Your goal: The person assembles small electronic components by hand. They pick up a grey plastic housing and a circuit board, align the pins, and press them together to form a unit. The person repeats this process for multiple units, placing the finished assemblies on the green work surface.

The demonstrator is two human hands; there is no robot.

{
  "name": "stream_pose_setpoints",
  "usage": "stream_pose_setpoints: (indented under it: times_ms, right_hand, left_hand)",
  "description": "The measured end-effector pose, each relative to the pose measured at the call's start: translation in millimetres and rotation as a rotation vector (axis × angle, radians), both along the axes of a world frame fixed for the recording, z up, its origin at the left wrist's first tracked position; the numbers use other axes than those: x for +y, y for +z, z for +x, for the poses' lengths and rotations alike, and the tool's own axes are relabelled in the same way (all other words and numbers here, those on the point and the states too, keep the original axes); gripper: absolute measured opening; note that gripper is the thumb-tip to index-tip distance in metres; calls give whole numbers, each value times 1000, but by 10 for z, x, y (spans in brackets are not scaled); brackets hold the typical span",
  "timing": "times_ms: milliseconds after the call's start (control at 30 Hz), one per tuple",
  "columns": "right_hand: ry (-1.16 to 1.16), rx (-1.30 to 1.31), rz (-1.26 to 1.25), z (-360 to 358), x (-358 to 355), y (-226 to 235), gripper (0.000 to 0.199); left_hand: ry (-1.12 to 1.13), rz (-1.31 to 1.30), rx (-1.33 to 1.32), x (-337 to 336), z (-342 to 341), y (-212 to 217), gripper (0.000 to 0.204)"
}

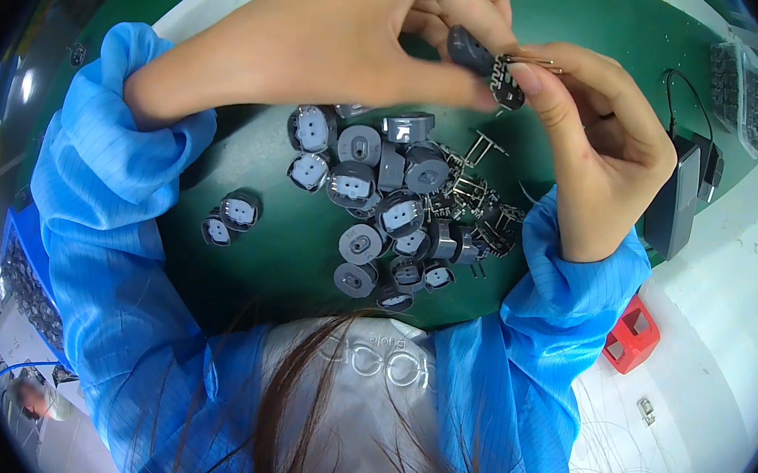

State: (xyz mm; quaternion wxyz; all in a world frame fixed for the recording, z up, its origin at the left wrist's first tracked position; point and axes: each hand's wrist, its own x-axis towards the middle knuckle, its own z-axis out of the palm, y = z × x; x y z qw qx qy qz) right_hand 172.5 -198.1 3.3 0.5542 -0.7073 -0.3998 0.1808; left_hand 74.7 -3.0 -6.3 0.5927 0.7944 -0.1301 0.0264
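Grey round part (469,50) pinched in left hand (342,40); right hand (587,120) grips its metal pins (529,62).

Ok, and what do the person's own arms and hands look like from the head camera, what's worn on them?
Both forearms are covered by bright blue smock sleeves with a fine pinstripe weave, gathered at the cuffs just short of the wrists. The left hand and right hand are bare, with no gloves. A thin dark band seems to sit on one right-hand finger. No watch or cables show.
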Motion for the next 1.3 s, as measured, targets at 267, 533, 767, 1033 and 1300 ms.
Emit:
stream_pose_setpoints:
  times_ms: [267, 533, 767, 1033, 1300]
  right_hand:
    - [-80, -157, 11, -16, -8, -28, 15]
    - [-153, -316, -16, -70, 22, -38, 12]
    - [-104, -421, -19, -25, -1, -82, 13]
    - [-163, -564, -28, -90, 40, -54, 16]
    - [-64, -378, 4, -163, 113, -53, 28]
  left_hand:
    - [143, -155, 203, 28, -39, -22, 33]
    - [105, -213, 224, 37, -30, -28, 26]
    - [102, -194, 226, -20, -36, -5, 32]
    - [95, -475, 250, -29, -44, -214, 28]
    - [145, -291, 298, -56, -51, 111, 27]
